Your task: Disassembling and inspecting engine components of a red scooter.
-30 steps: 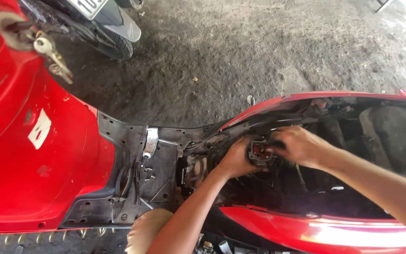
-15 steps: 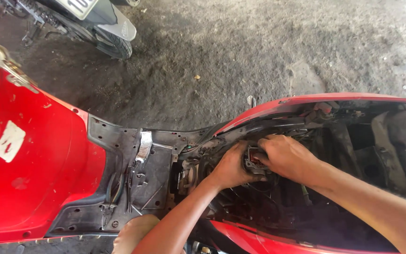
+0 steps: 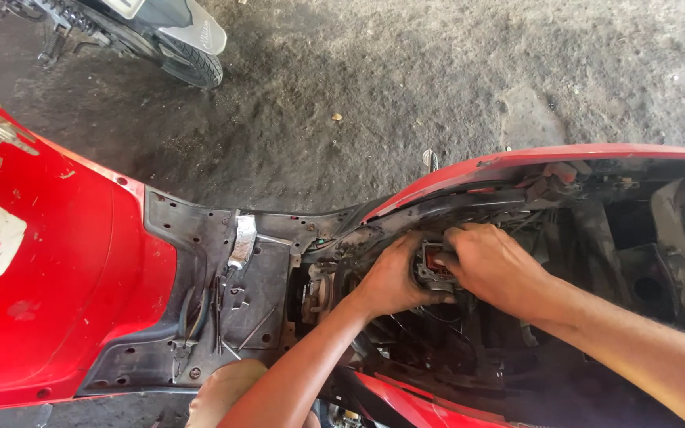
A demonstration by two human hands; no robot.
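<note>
Both hands unmoved vs 1 s back, only cam view shifted: left hand (image 3: 394, 279) & right hand (image 3: 495, 265) fingers clenched on small dark part w/ red top (image 3: 435, 263), deep in open red scooter body (image 3: 564, 158) — work ongoing.

Left hand (image 3: 390, 279): fingers curled, knuckles up, thumb side toward the right hand; forearm bare, running up from the lower edge of the view. Right hand (image 3: 495, 268): palm down, fingers bent and pointing left, tips close against the left hand; forearm bare, entering from the lower right.
</note>
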